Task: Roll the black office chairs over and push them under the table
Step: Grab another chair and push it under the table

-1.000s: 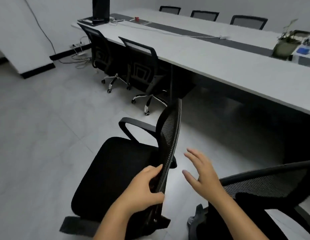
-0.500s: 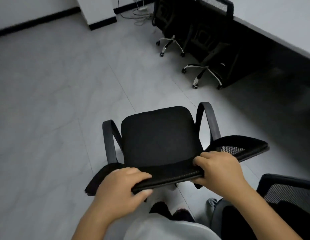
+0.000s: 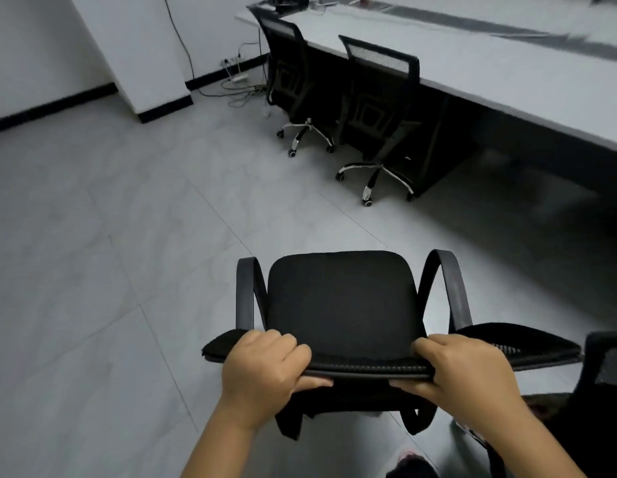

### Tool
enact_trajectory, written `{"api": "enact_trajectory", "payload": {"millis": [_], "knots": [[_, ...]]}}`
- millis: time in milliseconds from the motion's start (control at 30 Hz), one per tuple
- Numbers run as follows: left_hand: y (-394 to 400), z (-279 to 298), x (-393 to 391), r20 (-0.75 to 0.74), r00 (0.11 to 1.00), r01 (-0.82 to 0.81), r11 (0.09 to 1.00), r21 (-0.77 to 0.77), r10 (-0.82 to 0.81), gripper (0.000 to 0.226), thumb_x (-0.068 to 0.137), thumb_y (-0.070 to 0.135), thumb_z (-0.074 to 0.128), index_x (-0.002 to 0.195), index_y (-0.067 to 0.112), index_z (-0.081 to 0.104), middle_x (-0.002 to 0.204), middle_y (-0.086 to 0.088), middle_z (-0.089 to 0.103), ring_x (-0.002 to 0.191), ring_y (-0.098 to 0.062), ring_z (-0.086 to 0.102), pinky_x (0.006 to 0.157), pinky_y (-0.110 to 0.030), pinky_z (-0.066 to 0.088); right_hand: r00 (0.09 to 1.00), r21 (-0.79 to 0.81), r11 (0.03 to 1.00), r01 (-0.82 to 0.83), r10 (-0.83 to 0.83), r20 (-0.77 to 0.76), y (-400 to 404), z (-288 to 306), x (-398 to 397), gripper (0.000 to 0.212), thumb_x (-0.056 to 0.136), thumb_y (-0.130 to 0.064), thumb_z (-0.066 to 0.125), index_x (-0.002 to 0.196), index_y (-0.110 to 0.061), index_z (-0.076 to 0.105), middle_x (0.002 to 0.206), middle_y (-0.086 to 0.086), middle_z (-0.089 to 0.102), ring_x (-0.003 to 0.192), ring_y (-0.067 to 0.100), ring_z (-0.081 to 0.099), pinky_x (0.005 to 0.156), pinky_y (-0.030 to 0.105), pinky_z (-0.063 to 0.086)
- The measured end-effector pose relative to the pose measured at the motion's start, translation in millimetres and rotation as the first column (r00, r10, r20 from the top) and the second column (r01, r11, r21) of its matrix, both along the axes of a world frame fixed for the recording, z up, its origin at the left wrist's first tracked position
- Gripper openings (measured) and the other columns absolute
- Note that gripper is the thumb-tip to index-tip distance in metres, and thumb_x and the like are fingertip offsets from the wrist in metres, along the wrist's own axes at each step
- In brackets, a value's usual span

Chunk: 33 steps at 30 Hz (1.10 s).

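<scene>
Right hand [image 3: 472, 377] now gripping chair backrest [image 3: 369, 365] top edge alongside left hand [image 3: 262, 370]; was hovering free a second ago. Chair [image 3: 341, 301] swinging round, seat now facing surface [image 3: 507, 81]. View tilting back up.

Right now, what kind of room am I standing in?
Most likely an office meeting room. A long white table has black mesh office chairs on castors tucked along its side, and a power strip with cables lies by the wall. Both hands grip another chair's backrest.
</scene>
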<state>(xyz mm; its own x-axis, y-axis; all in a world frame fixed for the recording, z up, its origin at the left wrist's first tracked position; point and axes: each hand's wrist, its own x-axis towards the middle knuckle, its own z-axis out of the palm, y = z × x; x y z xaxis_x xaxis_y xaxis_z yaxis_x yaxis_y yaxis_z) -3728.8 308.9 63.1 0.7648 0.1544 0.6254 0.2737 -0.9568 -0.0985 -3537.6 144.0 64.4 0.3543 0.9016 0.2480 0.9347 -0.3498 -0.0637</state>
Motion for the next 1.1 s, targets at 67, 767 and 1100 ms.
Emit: {"api": "enact_trajectory", "payload": {"millis": [67,767,1100], "knots": [[24.4,-2.6,-18.9,-0.009,0.997,0.071,0.997,-0.013,-0.071,0.065,0.089,0.060,0.030,0.050,0.015,0.055,0.045,0.002,0.045,0.041,-0.015,0.042,0.054,-0.023,0.025,0.996,0.053,0.995,0.086,-0.086,0.007,9.4,-1.6,-36.0,0.053,0.059,-0.068,0.037,0.043,-0.021,0.053,0.038,-0.006,0.045,0.033,0.013,0.046,0.041,0.015,0.011],[161.0,-26.3,-31.1,0.233,0.957,0.202,0.972,-0.117,-0.171,0.047,0.086,0.064,0.029,0.077,0.021,0.045,0.057,0.000,0.059,0.071,-0.012,0.041,0.070,-0.028,0.031,0.916,0.375,0.889,0.265,-0.353,0.190,107.8,-7.2,-132.7,0.058,0.084,-0.058,0.042,0.045,-0.015,0.045,0.042,-0.001,0.039,0.035,0.018,0.041,0.037,0.022,0.032],[183.5,-7.9,90.1,0.354,0.889,0.285,0.956,0.073,-0.292,0.051,0.088,0.063,0.024,0.073,0.017,0.042,0.048,-0.002,0.057,0.065,-0.013,0.039,0.063,-0.028,0.031,0.834,0.502,0.786,0.361,-0.513,0.203,118.6,1.3,-36.7,0.062,0.077,-0.065,0.049,0.043,-0.014,0.044,0.041,0.001,0.039,0.036,0.020,0.041,0.052,0.025,0.021]]}}
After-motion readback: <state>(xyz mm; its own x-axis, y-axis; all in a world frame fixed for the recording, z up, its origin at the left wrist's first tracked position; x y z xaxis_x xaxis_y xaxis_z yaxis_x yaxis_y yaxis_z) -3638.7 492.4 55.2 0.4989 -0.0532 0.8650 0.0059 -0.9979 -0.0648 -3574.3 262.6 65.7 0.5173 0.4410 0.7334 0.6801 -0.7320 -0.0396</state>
